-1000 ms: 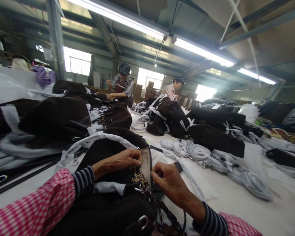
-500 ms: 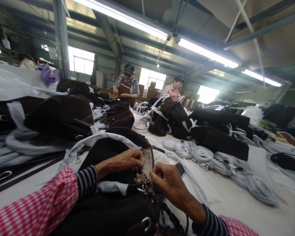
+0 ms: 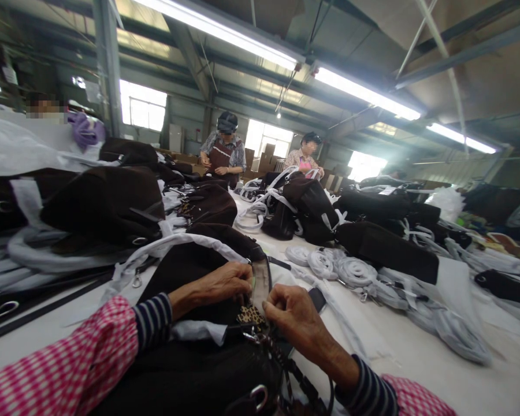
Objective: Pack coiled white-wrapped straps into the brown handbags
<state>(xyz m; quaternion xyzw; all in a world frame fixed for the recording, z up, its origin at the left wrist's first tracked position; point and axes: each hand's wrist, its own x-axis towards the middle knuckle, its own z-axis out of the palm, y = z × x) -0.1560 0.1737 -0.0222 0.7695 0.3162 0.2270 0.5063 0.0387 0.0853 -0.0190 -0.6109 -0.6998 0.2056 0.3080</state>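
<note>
A black handbag lies in front of me, its mouth spread to show a pale lining. My left hand reaches over the opening with curled fingers; what its fingertips grip is hidden. On the other side of the opening, my right hand is closed in a pinch at the lining's edge, and I cannot make out what lies in it. Between both hands sits a leopard-print piece, above a metal clasp and a dark braided strap. A handle wrapped in white arches over the bag's far side.
More black bags are heaped at left, with others at right. Coiled straps in white wrapping lie along the right side of the white table. A dark flat object lies behind my right hand. Two co-workers stand across the table.
My hands and the bag stay almost in place, with only a tiny shift of my right fingers. The co-worker at the back right has moved slightly left.
</note>
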